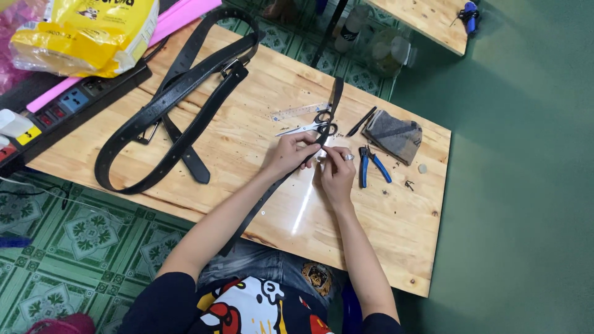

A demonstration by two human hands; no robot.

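Note:
My left hand point(289, 154) and my right hand point(336, 173) meet over the middle of a low wooden table point(247, 142), both pinching a narrow black strap point(266, 198) that runs from the table's near edge up toward the far edge. A ring shows on my right hand. Just beyond my fingers lie black-handled scissors point(312, 127) and a clear ruler point(299, 112). Blue-handled pliers point(371, 166) lie right of my right hand.
Wide black belts point(167, 111) lie looped on the table's left half. A folded grey cloth point(393, 135) and a black pen-like tool point(361, 121) lie at the right. A power strip point(62, 108), pink sheet and yellow bag point(86, 34) sit at the far left. Green floor surrounds the table.

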